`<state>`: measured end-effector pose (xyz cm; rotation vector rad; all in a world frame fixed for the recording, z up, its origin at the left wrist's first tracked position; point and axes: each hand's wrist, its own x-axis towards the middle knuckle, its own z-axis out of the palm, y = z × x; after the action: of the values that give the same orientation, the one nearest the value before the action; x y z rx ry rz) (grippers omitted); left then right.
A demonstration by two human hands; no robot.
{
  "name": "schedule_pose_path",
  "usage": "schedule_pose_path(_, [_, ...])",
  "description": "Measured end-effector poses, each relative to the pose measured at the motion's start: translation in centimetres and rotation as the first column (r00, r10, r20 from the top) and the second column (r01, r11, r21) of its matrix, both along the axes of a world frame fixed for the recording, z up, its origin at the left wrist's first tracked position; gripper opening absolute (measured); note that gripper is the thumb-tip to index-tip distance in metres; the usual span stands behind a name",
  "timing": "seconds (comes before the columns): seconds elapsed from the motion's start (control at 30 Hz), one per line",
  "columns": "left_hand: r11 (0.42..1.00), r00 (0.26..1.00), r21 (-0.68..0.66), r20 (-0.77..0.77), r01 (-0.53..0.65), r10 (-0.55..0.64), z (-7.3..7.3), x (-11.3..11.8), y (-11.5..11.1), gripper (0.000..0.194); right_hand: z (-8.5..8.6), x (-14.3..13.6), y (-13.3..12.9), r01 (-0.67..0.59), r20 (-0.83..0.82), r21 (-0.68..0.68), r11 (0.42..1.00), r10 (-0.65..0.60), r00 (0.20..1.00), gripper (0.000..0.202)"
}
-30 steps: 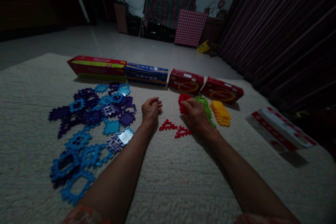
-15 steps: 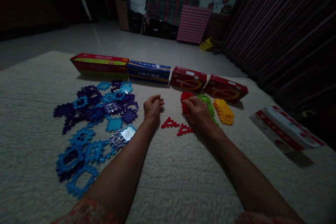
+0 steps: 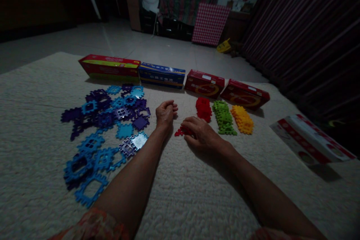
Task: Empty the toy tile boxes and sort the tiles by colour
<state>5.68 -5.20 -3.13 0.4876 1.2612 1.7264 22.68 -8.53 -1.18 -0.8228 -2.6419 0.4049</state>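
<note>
My left hand (image 3: 165, 114) rests on its side on the quilted mat, fingers loosely curled but apart, with nothing in them. My right hand (image 3: 201, 133) is low over the red triangular building pieces (image 3: 179, 132). Its thumb and fingers close round one of them, and the palm side is hidden. Just beyond that hand is a red stack of interlocking pieces (image 3: 203, 108). To the right of it lie a green stack (image 3: 223, 116) and a yellow stack (image 3: 242, 119). A loose pile of purple and blue pieces (image 3: 124, 130) spreads to the left of my left arm.
A row of boxes stands along the back: a red-and-green box (image 3: 112, 69), a blue box (image 3: 162, 75) and two dark red boxes (image 3: 204, 83). A white-and-red box (image 3: 313, 138) is at the right, near a dark curtain (image 3: 303, 26). The light is dim.
My right hand has moved from the red stack toward me and slightly left, onto the red triangular pieces. The red and green stacks are now uncovered. My left hand keeps its place.
</note>
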Motion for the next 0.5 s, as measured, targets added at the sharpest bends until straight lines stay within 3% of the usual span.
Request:
schedule_pose_path(0.13, [1.000,1.000,0.004,0.003,0.007,-0.007,-0.12,0.01,0.06,0.022,-0.02,0.01,-0.09,0.005,-0.018,0.000,1.000,-0.005,1.000,0.040])
schedule_pose_path(0.3, [1.000,1.000,0.000,0.023,0.002,-0.002,-0.03,0.15,0.02,0.024,-0.17,-0.22,-0.13,-0.056,-0.026,-0.038,0.998,0.055,0.998,0.027])
schedule_pose_path(0.5, [1.000,1.000,-0.001,0.019,0.006,-0.006,0.26,0.05,-0.09,0.021,-0.80,-0.35,0.09,-0.018,-0.198,-0.032,0.999,0.011,0.980,0.040])
